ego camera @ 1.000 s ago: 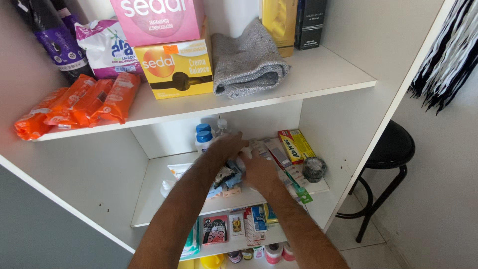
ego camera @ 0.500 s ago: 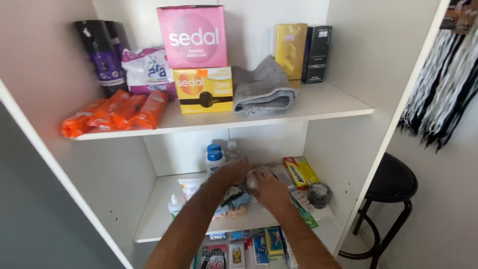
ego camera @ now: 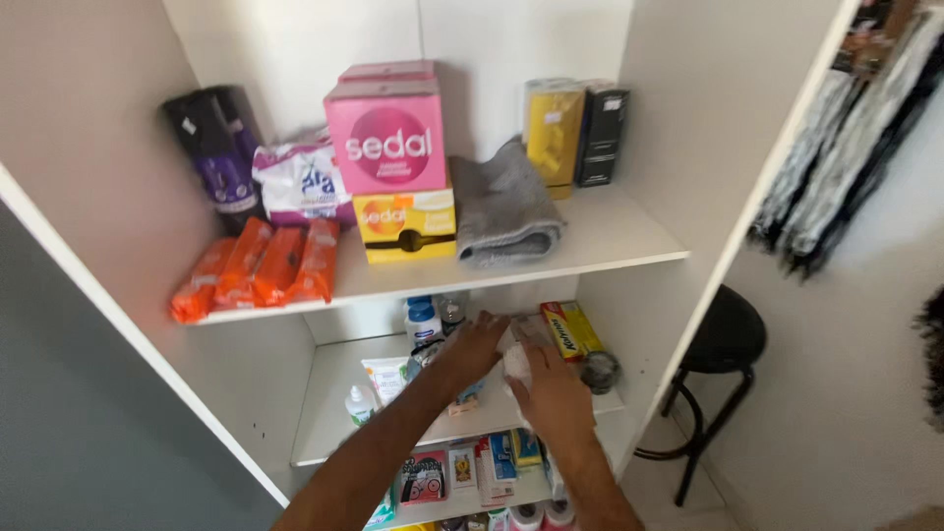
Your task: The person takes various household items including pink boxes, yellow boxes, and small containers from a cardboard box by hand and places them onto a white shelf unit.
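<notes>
Both hands reach into the middle shelf (ego camera: pixel 324 433), low in the centre of the frame. The left hand (ego camera: pixel 474 346) lies flat, fingers spread over a clutter of small packets (ego camera: pixel 462 398) at mid-shelf. The right hand (ego camera: pixel 551 393) sits just beside it, to the right and lower, curled around a pale wrapped bundle (ego camera: pixel 513 362) that shows between the two hands; the left fingertips touch the same bundle. How firmly either hand grips it I cannot tell.

Just right of the bundle lies a long yellow carton (ego camera: pixel 572 330), stiff card with square edges, and beyond it a round dark jar (ego camera: pixel 599 370) near the shelf's right wall. Behind the left hand stands a white bottle (ego camera: pixel 423 320) with a blue cap; a small dropper bottle (ego camera: pixel 361 403) stands at lower left of the shelf.

The top shelf (ego camera: pixel 629 236), across the upper half of the frame, holds a pink box (ego camera: pixel 388 133) on a yellow box (ego camera: pixel 408 224), a soft folded grey towel (ego camera: pixel 503 208) to their right, and glossy orange packs (ego camera: pixel 261 267) to the left.

The middle shelf's left part is bare white board, leaving room there; its right part is crowded up to the wall. The shelf front is open. A black stool (ego camera: pixel 723 339) stands outside at right.
</notes>
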